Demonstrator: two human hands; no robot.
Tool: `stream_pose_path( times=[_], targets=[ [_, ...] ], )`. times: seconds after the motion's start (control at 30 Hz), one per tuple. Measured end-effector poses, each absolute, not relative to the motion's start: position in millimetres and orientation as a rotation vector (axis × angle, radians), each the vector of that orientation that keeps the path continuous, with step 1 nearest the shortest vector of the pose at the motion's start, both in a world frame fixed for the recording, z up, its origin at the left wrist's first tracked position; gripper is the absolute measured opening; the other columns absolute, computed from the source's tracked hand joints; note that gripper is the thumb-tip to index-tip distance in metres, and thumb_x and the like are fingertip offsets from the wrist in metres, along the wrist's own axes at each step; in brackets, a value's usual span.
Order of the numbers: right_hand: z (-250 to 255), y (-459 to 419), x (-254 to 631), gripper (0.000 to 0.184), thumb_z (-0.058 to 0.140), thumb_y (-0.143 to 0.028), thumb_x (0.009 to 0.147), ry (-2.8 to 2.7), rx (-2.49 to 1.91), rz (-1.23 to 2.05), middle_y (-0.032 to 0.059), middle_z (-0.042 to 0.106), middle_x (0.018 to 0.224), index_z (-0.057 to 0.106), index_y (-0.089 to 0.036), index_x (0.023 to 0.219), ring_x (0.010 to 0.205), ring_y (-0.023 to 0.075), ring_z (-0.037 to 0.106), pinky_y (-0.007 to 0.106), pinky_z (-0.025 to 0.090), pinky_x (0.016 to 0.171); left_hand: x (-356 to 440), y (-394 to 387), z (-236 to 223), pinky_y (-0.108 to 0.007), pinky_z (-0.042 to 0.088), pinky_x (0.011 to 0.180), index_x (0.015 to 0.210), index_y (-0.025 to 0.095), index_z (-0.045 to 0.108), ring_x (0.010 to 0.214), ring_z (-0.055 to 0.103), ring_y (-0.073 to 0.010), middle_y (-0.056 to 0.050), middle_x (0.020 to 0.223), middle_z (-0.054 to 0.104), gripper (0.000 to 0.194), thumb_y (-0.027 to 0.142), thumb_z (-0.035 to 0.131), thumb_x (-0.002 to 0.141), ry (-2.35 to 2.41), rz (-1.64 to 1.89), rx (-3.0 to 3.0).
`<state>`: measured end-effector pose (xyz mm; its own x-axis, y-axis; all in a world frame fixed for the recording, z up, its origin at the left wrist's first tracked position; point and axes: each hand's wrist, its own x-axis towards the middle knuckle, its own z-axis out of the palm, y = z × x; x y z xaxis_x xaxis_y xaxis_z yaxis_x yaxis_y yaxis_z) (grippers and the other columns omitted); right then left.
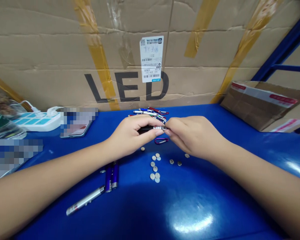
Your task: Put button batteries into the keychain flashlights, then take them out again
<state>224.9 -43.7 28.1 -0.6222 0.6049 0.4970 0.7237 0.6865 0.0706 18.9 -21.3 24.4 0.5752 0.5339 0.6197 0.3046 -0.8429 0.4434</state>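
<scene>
My left hand (130,133) is closed around a slim black penlight (158,128) with a white label, held level above the table. At its silver right-hand end, the fingers of my right hand (195,135) are pinched together; they partly hide that tip. Just below the hands lies a purple carabiner clip (161,141). Several button cells (155,169) are scattered on the blue table in front of me. Under my left forearm, partly covered, are two purple-blue penlights (108,180), and a silver penlight (85,200) rests beside them.
Behind my hands is a pile of coloured penlights with clips (150,112). A white power strip (40,120) with plugs and a phone-like device (77,131) are at left. An open cardboard box (262,106) stands at right. A big carton (65,60) walls the back.
</scene>
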Motion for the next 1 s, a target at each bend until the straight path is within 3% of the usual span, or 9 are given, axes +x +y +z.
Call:
stream_pose_path(
  times=[0.13, 0.23, 0.33, 0.43, 0.53, 0.63, 0.73, 0.87, 1.0],
  targets=[
    [24, -48, 218, 0.025, 0.036, -0.031, 0.093, -2.406, -1.035, 0.042, -0.0001, 0.048, 0.059, 0.041, -0.022, 0.070, 0.052, 0.0140, 0.041, 0.028, 0.024, 0.052, 16, -20, 21, -0.024, 0.052, 0.081, 0.098, 0.016, 0.069, 0.085, 0.068, -0.0139, -0.004, 0.093, 0.073, 0.015, 0.024, 0.062, 0.087, 0.608, 1.188, 2.688],
    [20, -52, 209, 0.031, 0.031, -0.036, 0.096, -2.164, -1.065, 0.648, -0.0026, 0.047, 0.056, 0.041, -0.022, 0.070, 0.050, 0.0119, 0.040, 0.026, 0.031, 0.052, 11, -16, 18, -0.025, 0.052, 0.081, 0.099, 0.016, 0.066, 0.087, 0.067, -0.0143, -0.005, 0.092, 0.073, 0.015, 0.024, 0.057, 0.090, 0.528, 1.229, 2.879],
    [17, -55, 201, 0.035, 0.030, -0.042, 0.097, -1.849, -1.010, 1.296, -0.0073, 0.039, 0.045, 0.041, -0.022, 0.071, 0.041, 0.0098, 0.029, 0.023, 0.025, 0.043, 6, -11, 17, -0.026, 0.053, 0.080, 0.101, 0.017, 0.065, 0.087, 0.067, -0.0140, -0.006, 0.090, 0.072, 0.016, 0.026, 0.054, 0.092, 0.439, 1.242, 3.060],
    [14, -53, 199, 0.036, 0.032, -0.046, 0.096, -1.722, -0.961, 1.517, -0.0089, 0.034, 0.042, 0.042, -0.022, 0.071, 0.038, 0.0092, 0.022, 0.023, 0.020, 0.040, 4, -6, 14, -0.026, 0.052, 0.080, 0.100, 0.017, 0.064, 0.086, 0.066, -0.0139, -0.005, 0.089, 0.072, 0.015, 0.027, 0.055, 0.092, 0.412, 1.261, 3.118],
    [16, -50, 203, 0.039, 0.029, -0.047, 0.097, -1.924, -1.102, 1.218, -0.0058, 0.039, 0.048, 0.041, -0.022, 0.069, 0.043, 0.0102, 0.031, 0.024, 0.027, 0.045, 7, -6, 14, -0.024, 0.051, 0.080, 0.099, 0.016, 0.064, 0.085, 0.066, -0.0131, -0.005, 0.088, 0.072, 0.013, 0.022, 0.057, 0.090, 0.439, 1.237, 3.028],
    [20, -47, 211, 0.036, 0.030, -0.045, 0.096, -2.218, -1.237, 0.509, 0.0012, 0.051, 0.064, 0.043, -0.021, 0.072, 0.056, 0.0140, 0.044, 0.027, 0.030, 0.054, 12, -9, 15, -0.021, 0.050, 0.079, 0.096, 0.014, 0.066, 0.086, 0.066, -0.0125, -0.004, 0.089, 0.072, 0.012, 0.020, 0.060, 0.088, 0.537, 1.199, 2.837],
    [24, -43, 221, 0.026, 0.034, -0.037, 0.095, -2.434, -1.161, -0.018, 0.0038, 0.056, 0.070, 0.046, -0.021, 0.078, 0.059, 0.0164, 0.046, 0.028, 0.025, 0.055, 13, -12, 18, -0.022, 0.051, 0.077, 0.094, 0.016, 0.068, 0.084, 0.067, -0.0130, -0.003, 0.090, 0.073, 0.013, 0.024, 0.061, 0.087, 0.643, 1.172, 2.697],
    [26, -40, 227, 0.021, 0.037, -0.023, 0.092, -2.581, -0.975, -0.380, 0.0025, 0.055, 0.063, 0.046, -0.022, 0.073, 0.054, 0.0159, 0.043, 0.030, 0.019, 0.053, 13, -15, 19, -0.022, 0.051, 0.077, 0.097, 0.017, 0.069, 0.084, 0.067, -0.0129, -0.003, 0.093, 0.073, 0.015, 0.025, 0.060, 0.087, 0.669, 1.128, 2.630],
    [31, -43, 224, 0.024, 0.038, -0.023, 0.091, -2.531, -0.944, -0.567, 0.0042, 0.056, 0.060, 0.047, -0.021, 0.069, 0.054, 0.0163, 0.044, 0.032, 0.019, 0.053, 14, -17, 22, -0.022, 0.051, 0.076, 0.096, 0.017, 0.069, 0.084, 0.068, -0.0134, -0.003, 0.093, 0.074, 0.016, 0.027, 0.061, 0.087, 0.686, 1.119, 2.585]
  ],
)
